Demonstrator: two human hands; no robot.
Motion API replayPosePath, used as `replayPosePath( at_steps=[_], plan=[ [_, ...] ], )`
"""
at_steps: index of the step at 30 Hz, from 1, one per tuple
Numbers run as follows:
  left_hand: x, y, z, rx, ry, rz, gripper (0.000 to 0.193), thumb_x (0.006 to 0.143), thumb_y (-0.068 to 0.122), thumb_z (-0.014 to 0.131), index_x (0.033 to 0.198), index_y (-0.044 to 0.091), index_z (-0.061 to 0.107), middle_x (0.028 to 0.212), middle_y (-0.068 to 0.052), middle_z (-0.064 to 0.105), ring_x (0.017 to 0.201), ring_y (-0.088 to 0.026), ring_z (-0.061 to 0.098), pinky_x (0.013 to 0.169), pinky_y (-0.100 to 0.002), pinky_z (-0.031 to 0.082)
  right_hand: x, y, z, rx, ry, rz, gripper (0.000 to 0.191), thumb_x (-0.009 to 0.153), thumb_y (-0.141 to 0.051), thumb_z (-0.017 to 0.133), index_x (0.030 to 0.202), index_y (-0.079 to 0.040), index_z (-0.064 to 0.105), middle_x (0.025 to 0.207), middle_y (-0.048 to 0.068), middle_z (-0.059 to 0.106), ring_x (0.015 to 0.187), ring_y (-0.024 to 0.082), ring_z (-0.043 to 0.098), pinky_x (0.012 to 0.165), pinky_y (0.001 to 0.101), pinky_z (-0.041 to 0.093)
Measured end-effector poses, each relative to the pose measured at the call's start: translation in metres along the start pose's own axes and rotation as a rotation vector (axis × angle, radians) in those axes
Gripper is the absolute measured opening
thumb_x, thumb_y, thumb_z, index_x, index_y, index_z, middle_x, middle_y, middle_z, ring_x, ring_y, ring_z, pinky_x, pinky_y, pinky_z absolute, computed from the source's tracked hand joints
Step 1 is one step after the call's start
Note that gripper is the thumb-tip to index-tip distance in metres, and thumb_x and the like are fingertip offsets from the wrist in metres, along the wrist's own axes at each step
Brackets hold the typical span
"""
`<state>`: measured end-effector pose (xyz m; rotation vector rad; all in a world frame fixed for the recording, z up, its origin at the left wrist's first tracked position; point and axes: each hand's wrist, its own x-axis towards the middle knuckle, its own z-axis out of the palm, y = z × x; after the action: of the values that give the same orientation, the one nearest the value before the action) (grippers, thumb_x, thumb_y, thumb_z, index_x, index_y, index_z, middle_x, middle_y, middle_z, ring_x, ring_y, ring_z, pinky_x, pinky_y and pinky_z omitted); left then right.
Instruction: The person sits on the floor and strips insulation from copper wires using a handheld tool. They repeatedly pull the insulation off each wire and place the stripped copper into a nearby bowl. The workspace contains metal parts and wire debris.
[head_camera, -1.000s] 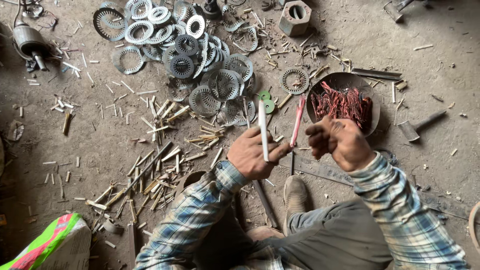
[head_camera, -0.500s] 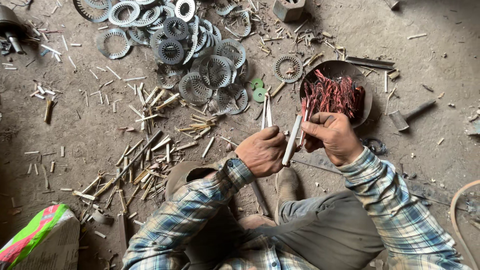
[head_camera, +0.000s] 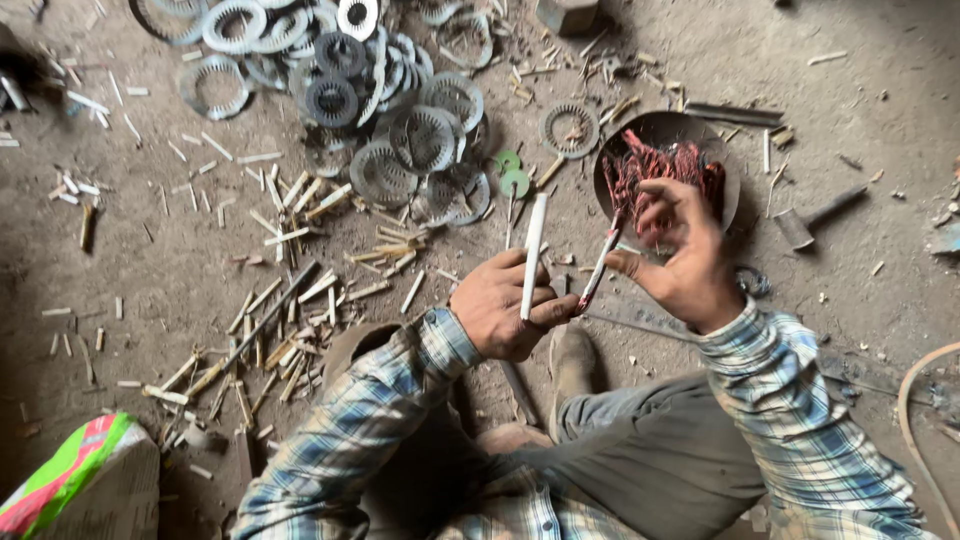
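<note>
A pale, slim tube (head_camera: 533, 252) stands upright, clamped in the left hand (head_camera: 503, 308). The right hand (head_camera: 680, 255) pinches a thin reddish strip (head_camera: 600, 268) beside it, above the dirt floor (head_camera: 180, 290).

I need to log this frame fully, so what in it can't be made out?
Head view:
- Lower end of the white strip: hidden inside the left hand.
- Bowl contents: red bundle behind the right hand.
- Ring stack: cut by top edge.
- Bag: cut by bottom edge.
</note>
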<state>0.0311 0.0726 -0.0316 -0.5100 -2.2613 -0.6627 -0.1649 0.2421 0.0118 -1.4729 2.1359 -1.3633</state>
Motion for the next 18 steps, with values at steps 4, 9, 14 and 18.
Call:
replayPosePath(
  at_steps=[4, 9, 14, 18],
  plan=[
    [-0.001, 0.001, 0.002, -0.036, -0.008, 0.021, 0.04, 0.089, 0.012, 0.073, 0.127, 0.011, 0.061, 0.081, 0.001, 0.061, 0.091, -0.025, 0.064, 0.097, -0.043, 0.052, 0.002, -0.02, -0.013, -0.362, -0.106, -0.504, 0.024, 0.077, -0.01, 0.081, 0.1, -0.005, 0.073, 0.104, 0.01, 0.07, 0.098, 0.029, 0.066, 0.085, 0.0433, 0.057],
    [-0.003, 0.004, 0.0, -0.127, -0.115, 0.012, 0.038, 0.089, 0.014, 0.073, 0.126, 0.008, 0.064, 0.077, 0.0, 0.06, 0.084, -0.026, 0.062, 0.084, -0.043, 0.05, 0.0, -0.033, -0.024, -0.376, -0.344, -0.53, 0.021, 0.076, -0.005, 0.081, 0.096, -0.007, 0.078, 0.094, 0.006, 0.077, 0.093, 0.026, 0.071, 0.079, 0.0397, 0.058],
    [-0.011, 0.008, -0.004, -0.275, -0.133, -0.008, 0.037, 0.092, 0.014, 0.072, 0.127, 0.008, 0.063, 0.082, -0.001, 0.062, 0.086, -0.026, 0.063, 0.084, -0.043, 0.049, -0.006, -0.035, -0.022, -0.374, -0.473, -0.56, 0.022, 0.073, -0.003, 0.077, 0.095, -0.006, 0.078, 0.094, 0.009, 0.078, 0.09, 0.026, 0.074, 0.076, 0.0384, 0.06],
    [-0.015, 0.011, -0.006, -0.403, -0.168, -0.021, 0.047, 0.082, 0.017, 0.072, 0.127, 0.004, 0.065, 0.084, -0.002, 0.065, 0.084, -0.027, 0.063, 0.084, -0.046, 0.049, -0.014, -0.032, -0.017, -0.333, -0.54, -0.602, 0.02, 0.072, -0.006, 0.078, 0.091, -0.003, 0.076, 0.091, 0.01, 0.078, 0.086, 0.028, 0.074, 0.072, 0.0401, 0.06]
  ],
)
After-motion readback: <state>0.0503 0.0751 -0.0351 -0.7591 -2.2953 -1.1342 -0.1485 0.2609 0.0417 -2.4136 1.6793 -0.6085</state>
